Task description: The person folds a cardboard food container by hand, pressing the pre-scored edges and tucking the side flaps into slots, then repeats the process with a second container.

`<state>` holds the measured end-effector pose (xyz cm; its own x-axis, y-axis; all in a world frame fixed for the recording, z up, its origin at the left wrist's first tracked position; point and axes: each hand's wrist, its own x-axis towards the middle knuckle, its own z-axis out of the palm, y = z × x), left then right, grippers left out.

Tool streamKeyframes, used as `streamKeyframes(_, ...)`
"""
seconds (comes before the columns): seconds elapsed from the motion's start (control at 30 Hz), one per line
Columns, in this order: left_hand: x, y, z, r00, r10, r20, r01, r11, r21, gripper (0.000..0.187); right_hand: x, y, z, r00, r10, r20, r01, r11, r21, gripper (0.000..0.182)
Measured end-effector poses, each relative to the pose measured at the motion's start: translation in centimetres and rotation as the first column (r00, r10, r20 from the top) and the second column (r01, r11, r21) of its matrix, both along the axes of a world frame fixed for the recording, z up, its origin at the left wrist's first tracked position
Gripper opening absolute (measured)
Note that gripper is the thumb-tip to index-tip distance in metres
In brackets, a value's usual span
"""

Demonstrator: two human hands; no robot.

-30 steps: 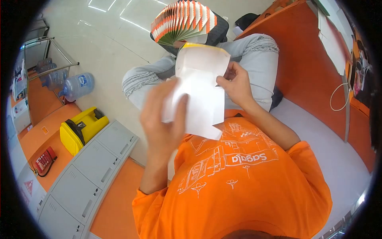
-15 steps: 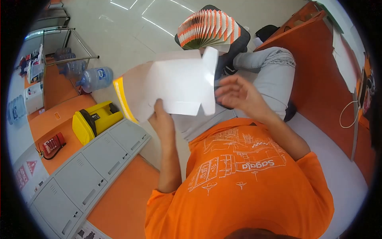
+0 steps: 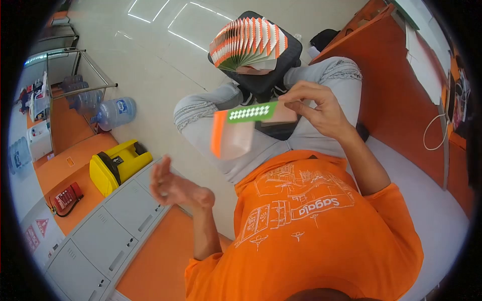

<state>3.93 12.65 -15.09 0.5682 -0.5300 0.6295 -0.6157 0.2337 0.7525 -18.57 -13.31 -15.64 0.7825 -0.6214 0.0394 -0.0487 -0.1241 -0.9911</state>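
Note:
My right hand [image 3: 321,110] pinches the end of a paper carton [image 3: 250,113] above my lap. Green with a white pattern covers one face, and an orange band runs down the left end; its lower part is pale and motion-blurred. Away from the carton, at the lower left, my left hand [image 3: 178,188] is held in the air with its fingers apart and nothing in it. Beyond my knees, a fanned stack of orange, white and green folded cartons [image 3: 251,42] lies on a black stool [image 3: 295,50].
Grey lockers [image 3: 118,226] stand at the left, with a yellow bin [image 3: 108,168] and a fire extinguisher [image 3: 68,195] beyond them. Large water bottles [image 3: 118,111] lie by a metal rack. An orange-red desk panel [image 3: 386,95] rises at the right.
My left hand has let go of the carton and drawn back down and left. The carton has turned from its white inside to its printed side, now in my right hand alone.

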Motion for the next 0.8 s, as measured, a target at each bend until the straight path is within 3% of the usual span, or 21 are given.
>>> streamKeyframes(0.07,-0.7,-2.2,5.9,0.98,-0.005,0.201,-0.052,0.96,0.275,0.089,0.5,0.9,0.9,0.999,0.038,0.032,-0.035,0.997,-0.072,0.021)
streamKeyframes(0.1,-1.5,-3.8,7.7,0.979,0.009,0.203,-0.064,0.962,0.267,0.089,0.9,0.9,1.3,0.994,0.085,0.071,-0.073,0.984,-0.161,0.021)
streamKeyframes(0.13,-2.5,-5.8,9.1,0.933,-0.199,0.299,0.019,0.858,0.514,0.073,1.3,1.2,1.9,0.992,0.1,0.076,-0.086,0.982,-0.168,0.021)
streamKeyframes(0.17,-3.0,-6.9,9.6,0.85,-0.413,0.327,0.049,0.68,0.731,0.056,1.5,1.7,2.6,0.99,0.108,0.089,-0.093,0.984,-0.15,0.025)
streamKeyframes(0.2,-2.7,-6.9,8.6,0.853,-0.399,0.337,0.034,0.686,0.727,0.056,1.7,2.0,3.1,0.988,0.114,0.104,-0.099,0.986,-0.134,0.029)
streamKeyframes(0.27,-2.0,-7.0,5.9,0.914,-0.383,0.131,0.242,0.777,0.581,0.028,1.7,1.8,3.1,0.986,0.084,0.143,-0.048,0.97,-0.237,0.031)
streamKeyframes(0.33,-2.4,-7.5,5.9,0.931,-0.343,0.124,0.219,0.799,0.56,0.026,1.2,2.4,3.6,0.985,0.028,0.168,0.027,0.948,-0.317,0.033)
streamKeyframes(0.4,-2.9,-7.9,5.9,0.951,-0.288,0.114,0.184,0.821,0.54,0.025,1.0,3.0,4.6,0.962,-0.205,0.18,0.273,0.732,-0.624,0.037)
streamKeyframes(0.53,-3.3,-8.4,6.4,0.958,-0.285,-0.033,0.254,0.791,0.556,0.014,0.4,3.9,4.8,0.973,-0.202,0.11,0.225,0.73,-0.645,0.041)
streamKeyframes(0.57,-3.2,-8.6,6.5,0.954,-0.275,-0.117,0.293,0.783,0.549,0.01,0.1,3.7,4.7,0.979,-0.154,0.13,0.202,0.709,-0.676,0.04)
streamKeyframes(0.7,-3.0,-8.7,7.0,0.94,-0.289,-0.179,0.34,0.797,0.499,0.006,-0.2,3.1,5.1,0.995,-0.016,0.1,0.086,0.661,-0.745,0.038)
streamKeyframes(0.8,-3.7,-9.0,7.4,0.941,-0.24,-0.237,0.324,0.841,0.434,0.005,0.2,3.2,4.9,0.987,-0.103,0.12,0.158,0.645,-0.748,0.036)
